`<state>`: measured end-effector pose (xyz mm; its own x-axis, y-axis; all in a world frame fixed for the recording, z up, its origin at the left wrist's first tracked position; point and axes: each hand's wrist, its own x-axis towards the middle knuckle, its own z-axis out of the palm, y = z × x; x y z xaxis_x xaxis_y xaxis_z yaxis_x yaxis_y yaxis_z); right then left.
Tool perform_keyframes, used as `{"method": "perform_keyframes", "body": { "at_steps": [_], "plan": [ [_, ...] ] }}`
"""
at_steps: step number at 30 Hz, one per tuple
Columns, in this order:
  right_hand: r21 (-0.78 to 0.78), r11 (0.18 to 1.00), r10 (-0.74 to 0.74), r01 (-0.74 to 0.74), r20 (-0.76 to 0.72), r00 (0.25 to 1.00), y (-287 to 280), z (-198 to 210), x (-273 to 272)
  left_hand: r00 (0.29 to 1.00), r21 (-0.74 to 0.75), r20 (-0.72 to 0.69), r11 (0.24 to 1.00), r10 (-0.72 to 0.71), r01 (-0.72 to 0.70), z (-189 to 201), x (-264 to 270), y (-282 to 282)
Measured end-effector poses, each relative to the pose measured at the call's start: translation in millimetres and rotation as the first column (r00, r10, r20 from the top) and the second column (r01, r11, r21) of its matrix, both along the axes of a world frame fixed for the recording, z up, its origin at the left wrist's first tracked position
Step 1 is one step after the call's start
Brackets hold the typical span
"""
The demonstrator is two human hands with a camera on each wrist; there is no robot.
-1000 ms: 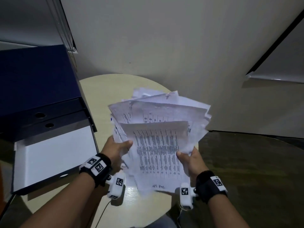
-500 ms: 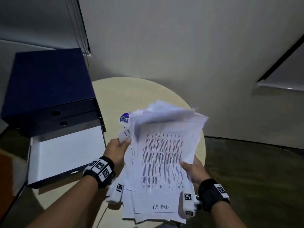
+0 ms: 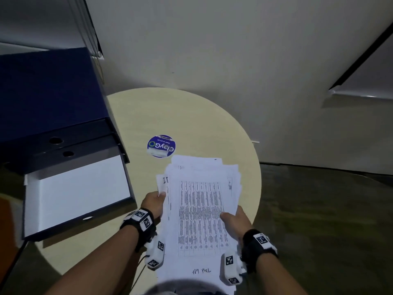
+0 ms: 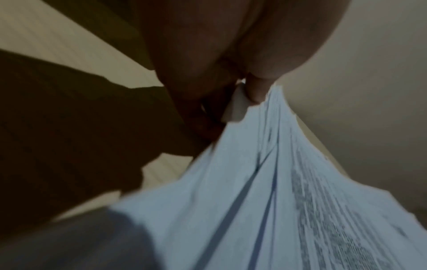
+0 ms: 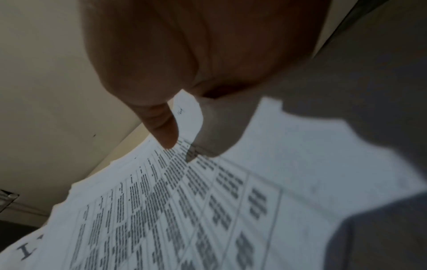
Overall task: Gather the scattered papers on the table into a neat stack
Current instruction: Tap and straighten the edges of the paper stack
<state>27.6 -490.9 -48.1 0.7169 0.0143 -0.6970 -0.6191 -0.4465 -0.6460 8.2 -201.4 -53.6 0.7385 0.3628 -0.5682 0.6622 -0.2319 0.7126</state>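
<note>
**Both hands held the gathered papers over the round table**

At the far left, two dark blue box files (image 3: 49, 99) lay one on the other on the table, and in front of them an open file box (image 3: 78, 192) showed its white inside. To the right of these was the bare part of the round, light wooden table (image 3: 170, 111), with a round blue and white sticker (image 3: 161, 145) on it, just beyond the far edge of the papers.

The left hand (image 3: 153, 204) gripped the left edge of the bundle of papers (image 3: 201, 213), its thumb on top of a sheet marked "1.1"; in the left wrist view the thumb (image 4: 255, 91) pinched the edges of many sheets together. The bundle was over the near side of the table, close to the person's body. The sheets were not yet even, their far edges stepped. The top sheet carried a printed table and a handwritten note near its lower end.

The right hand (image 3: 236, 220) held the right edge, thumb (image 5: 165, 127) pressed on the printed table.
</note>
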Motion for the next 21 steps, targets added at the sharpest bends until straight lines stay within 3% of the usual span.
{"method": "perform_keyframes", "body": {
  "at_steps": [3,5,10,12,14,18,21],
  "plan": [
    [0.077,0.997,0.021,-0.017,-0.043,0.999,3,11,-1,0.999,0.094,-0.005,0.995,0.047,-0.046,-6,5,3],
    [0.109,0.994,0.033,-0.030,-0.028,0.999,6,26,-2,0.995,0.057,0.027,0.993,0.097,-0.099,3,7,-3],
    [0.095,0.986,0.133,-0.135,0.026,0.991,12,16,-4,0.997,-0.205,-0.077,0.978,0.026,-0.042,18,6,-18],
    [0.128,0.990,0.052,-0.064,0.095,0.994,16,21,-4,0.999,-0.195,0.017,0.980,-0.029,0.032,16,8,-17],
    [0.173,0.985,-0.018,-0.016,0.196,0.980,20,32,2,0.981,-0.201,0.188,0.980,0.051,-0.013,26,13,-15],
    [0.405,0.908,-0.258,0.108,0.338,0.905,30,86,25,0.823,-0.374,0.514,0.927,0.243,-0.040,93,30,-16],
    [0.341,0.931,-0.295,0.131,0.492,0.819,32,113,39,0.740,-0.355,0.625,0.935,0.250,-0.016,131,31,-11]
  ]
}}
